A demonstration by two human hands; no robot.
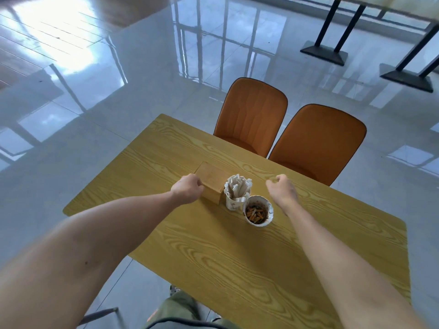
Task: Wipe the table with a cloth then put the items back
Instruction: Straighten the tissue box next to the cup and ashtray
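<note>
wooden box in left hand grip — right hand loose, holding nothing, beside 2 cups

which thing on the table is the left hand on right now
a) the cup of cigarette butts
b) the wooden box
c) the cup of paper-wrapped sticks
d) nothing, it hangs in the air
b: the left hand has its fingers curled over the near left edge of the wooden box, while the right hand hovers apart from both cups, holding nothing.

Yellow wood-grain table, wooden box, two cups
</note>
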